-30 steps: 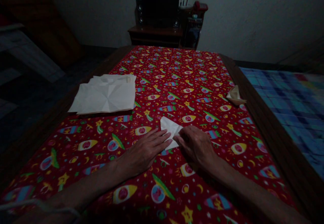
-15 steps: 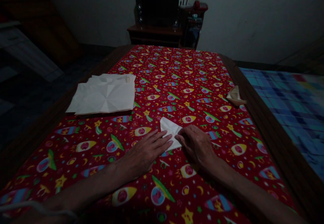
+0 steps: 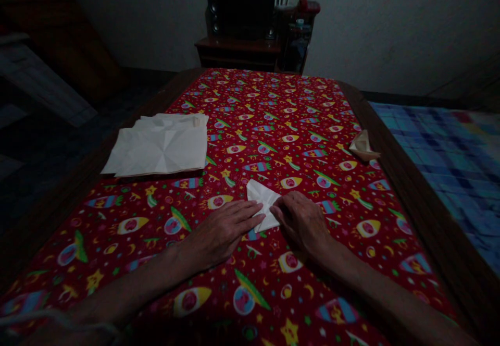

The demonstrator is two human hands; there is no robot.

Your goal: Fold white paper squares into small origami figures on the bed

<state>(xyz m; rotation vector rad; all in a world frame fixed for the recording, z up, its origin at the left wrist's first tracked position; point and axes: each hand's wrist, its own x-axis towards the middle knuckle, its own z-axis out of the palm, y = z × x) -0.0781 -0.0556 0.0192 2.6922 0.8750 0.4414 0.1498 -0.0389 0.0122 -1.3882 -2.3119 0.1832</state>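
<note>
A small folded piece of white paper (image 3: pixel 262 194) lies on the red patterned tablecloth (image 3: pixel 242 257), between my two hands. My left hand (image 3: pixel 228 227) rests palm down, its fingers stretched out with the tips on the paper's left side. At the paper's right edge, my right hand (image 3: pixel 301 218) has its thumb and curled fingers pinched on it. Part of the paper is hidden under the fingers of both hands.
A stack of creased white paper sheets (image 3: pixel 160 148) lies on the left of the cloth. Near the right edge sits a small folded paper piece (image 3: pixel 363 147). Beyond the table, a dark monitor (image 3: pixel 245 4) stands on a brown desk (image 3: pixel 238 46).
My left hand has slid slightly left, its fingertips drawing back so that more of the folded paper shows. My right hand stays nearly where it was.
</note>
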